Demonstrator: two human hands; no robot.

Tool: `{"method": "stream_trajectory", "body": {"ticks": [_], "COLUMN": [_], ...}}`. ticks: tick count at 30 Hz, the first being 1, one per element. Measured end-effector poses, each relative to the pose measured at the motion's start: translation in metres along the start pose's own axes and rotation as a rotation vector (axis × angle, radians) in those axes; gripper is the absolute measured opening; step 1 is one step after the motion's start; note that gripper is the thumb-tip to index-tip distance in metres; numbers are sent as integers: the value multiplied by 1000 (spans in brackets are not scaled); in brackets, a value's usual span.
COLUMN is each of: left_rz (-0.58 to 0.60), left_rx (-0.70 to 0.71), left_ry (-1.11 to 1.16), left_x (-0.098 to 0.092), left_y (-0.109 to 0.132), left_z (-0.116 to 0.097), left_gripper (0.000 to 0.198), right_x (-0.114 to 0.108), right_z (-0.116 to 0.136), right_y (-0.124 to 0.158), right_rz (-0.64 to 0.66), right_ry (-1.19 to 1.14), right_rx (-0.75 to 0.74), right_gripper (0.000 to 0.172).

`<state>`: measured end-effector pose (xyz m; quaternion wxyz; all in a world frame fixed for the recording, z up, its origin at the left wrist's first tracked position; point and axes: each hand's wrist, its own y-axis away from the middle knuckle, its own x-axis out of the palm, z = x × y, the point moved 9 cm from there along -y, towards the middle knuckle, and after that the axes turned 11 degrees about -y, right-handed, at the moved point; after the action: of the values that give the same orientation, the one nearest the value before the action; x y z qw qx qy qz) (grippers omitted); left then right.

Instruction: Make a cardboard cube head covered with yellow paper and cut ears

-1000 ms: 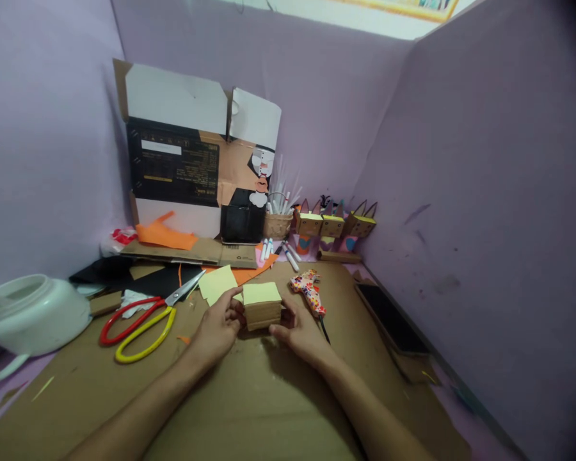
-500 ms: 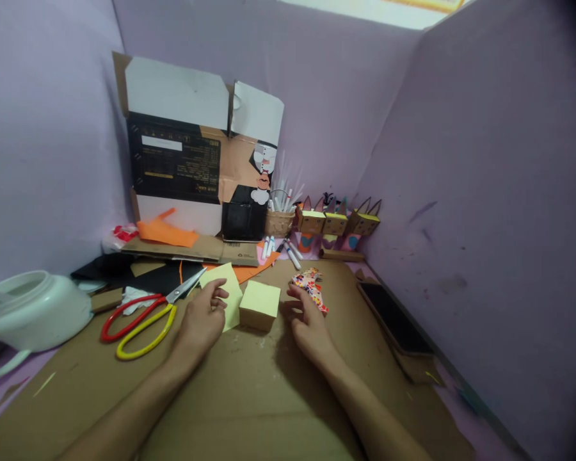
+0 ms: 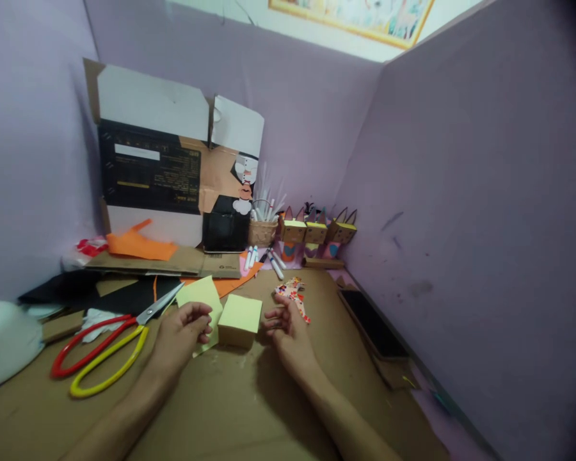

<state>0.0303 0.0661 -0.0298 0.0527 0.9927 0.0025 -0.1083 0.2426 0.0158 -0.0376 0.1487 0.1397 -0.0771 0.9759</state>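
Note:
A small cardboard box (image 3: 239, 316) with a pale yellow paper top sits between my hands, touched by neither. My left hand (image 3: 181, 334) is to its left, by the sheet of yellow paper (image 3: 200, 291); its fingers are loosely curled, with nothing visible in them. To the right of the box, my right hand (image 3: 288, 330) is open, fingers spread and bent. Just beyond its fingertips lies a flower-patterned paper cutout (image 3: 295, 289), partly covered by that hand. Scissors (image 3: 146, 314) with one red and one yellow handle lie left of my left hand.
Behind stand an unfolded printed carton (image 3: 153, 169), a basket of markers (image 3: 262, 232) and several cardboard animal figures (image 3: 315, 232). A dark phone-like slab (image 3: 374, 324) lies at right. Orange paper (image 3: 141, 244) rests on folded cardboard at left, and a white vessel (image 3: 7, 342) stands nearer.
The camera view has turned, so the scene sits further left and slightly lower. My left fingers have curled in more; both hands stay beside the box, which has not moved on the table.

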Motion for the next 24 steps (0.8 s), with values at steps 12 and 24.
{"method": "stream_trajectory", "body": {"ticks": [12,24], "left_rz": [150,-29], "left_rx": [51,93], "left_ry": [-17,17], "left_x": [26,1], "left_y": [16,8], "left_z": [-13,-13], "left_gripper": [22,34], "right_x": [4,-26], "right_z": [4,36], "right_y": [3,-4], "right_rz": [79,-159], "right_ry": [57,51], "right_rx": [-78,-195], "right_gripper": [60,52]}}
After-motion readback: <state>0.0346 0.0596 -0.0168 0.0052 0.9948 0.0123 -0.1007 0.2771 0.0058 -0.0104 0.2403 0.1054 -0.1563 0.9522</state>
